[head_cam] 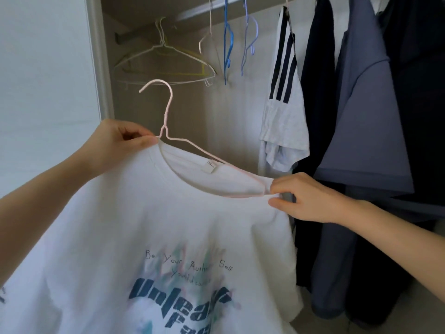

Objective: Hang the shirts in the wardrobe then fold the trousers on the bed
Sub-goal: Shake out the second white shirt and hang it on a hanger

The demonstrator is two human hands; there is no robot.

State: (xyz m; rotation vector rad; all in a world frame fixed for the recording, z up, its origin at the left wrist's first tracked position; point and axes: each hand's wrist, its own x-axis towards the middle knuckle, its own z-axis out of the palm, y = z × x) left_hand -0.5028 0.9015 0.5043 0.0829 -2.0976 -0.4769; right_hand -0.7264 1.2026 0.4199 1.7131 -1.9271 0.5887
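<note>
Open wardrobe (144, 112) with a plain beige back panel and a metal rail (199, 13) across the top. On the left of the rail there's a bunch of empty hangers (163, 48), all thin wire, white and yellowish, plus a couple of blue ones further along. To the right hang a white striped shirt (284, 92) with dark bands down the sleeve, then some dark shirts (317, 92) and a grey-blue one, all soft and a bit rumpled. Out in front of the wardrobe, not on the rail yet, is the tee (144, 225): white cotton, round ribbed collar with a small tag inside, and blue block lettering over a smudgy pastel print. It's sitting on a pink hanger (166, 112), skinny wire with a curved hook pointing left. The left hand (115, 143) pinches the collar and wire just beside the hanger's neck, thumb and fingers curled tight. The right hand (305, 196) pinches the fabric at the far end of the collar, where the wire bends, the other fingers tucked in.
</note>
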